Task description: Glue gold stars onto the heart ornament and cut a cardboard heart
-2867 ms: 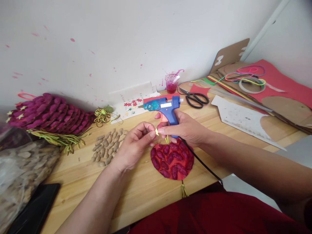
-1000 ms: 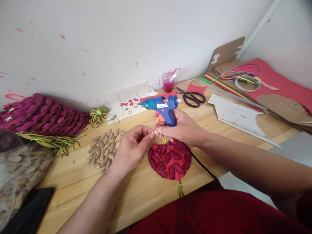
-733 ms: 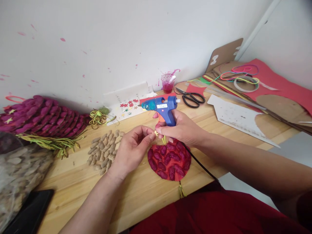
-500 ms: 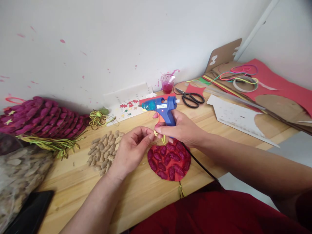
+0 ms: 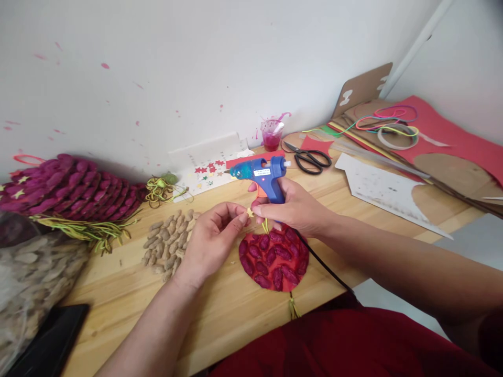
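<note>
Between the thumb and forefinger of my left hand (image 5: pixel 220 233) is a small yellow star sticker (image 5: pixel 250 212). My right hand (image 5: pixel 293 207) is closed round the handle of a blue glue gun (image 5: pixel 267 175), whose nozzle points left and whose small light glows red. The right thumb meets the star's right side, so both hands touch it. Just below my hands lies a red disc (image 5: pixel 274 260) covered in dark pink painted peanuts, with a yellow cord loop at its top and a tassel (image 5: pixel 294 308) at its bottom. The gun's black cord runs past its right side.
Loose peanuts (image 5: pixel 168 243) lie left of my left hand. Star stickers (image 5: pixel 210 167) on a white sheet, black scissors (image 5: pixel 310 158) and a cup of pink paint (image 5: pixel 271 135) stand behind. Finished pink discs (image 5: pixel 74 183) are stacked at left; cardboard (image 5: pixel 385 178) lies at right.
The view has shifted very slightly. Both hands keep nearly the same pose, with the star still pinched and the glue gun still gripped.
</note>
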Action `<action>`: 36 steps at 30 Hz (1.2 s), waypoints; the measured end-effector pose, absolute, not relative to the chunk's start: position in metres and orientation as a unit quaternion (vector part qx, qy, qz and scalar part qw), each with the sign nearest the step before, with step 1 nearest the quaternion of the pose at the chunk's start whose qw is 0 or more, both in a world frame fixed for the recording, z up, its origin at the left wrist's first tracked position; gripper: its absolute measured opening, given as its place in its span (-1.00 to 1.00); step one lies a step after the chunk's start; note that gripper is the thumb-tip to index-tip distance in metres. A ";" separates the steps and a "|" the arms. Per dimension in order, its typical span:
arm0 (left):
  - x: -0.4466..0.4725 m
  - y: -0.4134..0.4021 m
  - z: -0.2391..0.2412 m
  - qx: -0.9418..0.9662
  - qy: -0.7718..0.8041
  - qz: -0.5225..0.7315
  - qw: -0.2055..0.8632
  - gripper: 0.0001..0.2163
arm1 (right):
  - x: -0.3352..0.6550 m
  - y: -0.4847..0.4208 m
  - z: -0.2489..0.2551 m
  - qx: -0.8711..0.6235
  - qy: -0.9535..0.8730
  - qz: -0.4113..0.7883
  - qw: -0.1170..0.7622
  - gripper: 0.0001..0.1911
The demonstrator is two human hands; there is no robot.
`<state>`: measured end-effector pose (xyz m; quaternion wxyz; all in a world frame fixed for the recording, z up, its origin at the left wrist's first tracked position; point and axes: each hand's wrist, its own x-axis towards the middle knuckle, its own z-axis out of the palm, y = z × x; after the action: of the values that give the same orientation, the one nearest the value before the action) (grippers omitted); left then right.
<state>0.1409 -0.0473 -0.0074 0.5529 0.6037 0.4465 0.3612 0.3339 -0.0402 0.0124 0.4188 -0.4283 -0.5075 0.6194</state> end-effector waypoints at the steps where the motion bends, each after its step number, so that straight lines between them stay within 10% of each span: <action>1: 0.140 -0.047 -0.008 0.605 0.452 0.363 0.546 -0.80 | 0.334 -0.040 0.013 -0.429 -0.506 0.621 0.418 -0.62; 28: 0.151 -0.055 0.001 0.611 0.521 0.391 0.450 -0.80 | 0.331 -0.042 -0.005 -0.486 -0.614 0.416 0.462 -0.61; 36: 0.147 -0.051 -0.001 0.630 0.493 0.397 0.450 -0.85 | 0.330 -0.043 -0.002 -0.439 -0.549 0.545 0.456 -0.55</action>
<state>0.1470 -0.0514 -0.0005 0.4505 0.6297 0.4928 0.3971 0.3300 -0.0426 -0.0016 0.4561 -0.4393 -0.5491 0.5454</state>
